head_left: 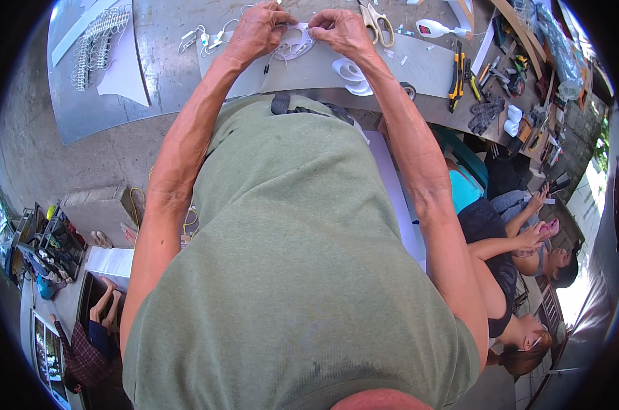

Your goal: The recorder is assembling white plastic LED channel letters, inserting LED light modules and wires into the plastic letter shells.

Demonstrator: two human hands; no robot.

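Observation:
At the far edge of the view, a white ring-shaped piece (297, 49) lies between my hands, with small white light modules and thin wire inside it. My left hand (258, 31) is closed, its fingertips pinching at the ring's left rim. At the upper right rim, the fingertips of my right hand (341, 32) are pressed together on the piece; any small part between them is hidden. A wire trails from the ring toward the table's near edge. Beside my right wrist lies a white curved cut-out (351, 74), and scissors (378, 26) with cream handles rest just beyond.
Wired white modules (210, 41) lie left of my hands, and strung modules (98, 48) sit on a white sheet farther left. To the right are a white nozzle bottle (436, 29), a yellow-black cutter (454, 78), gloves (486, 115) and scattered tools. People sit at right.

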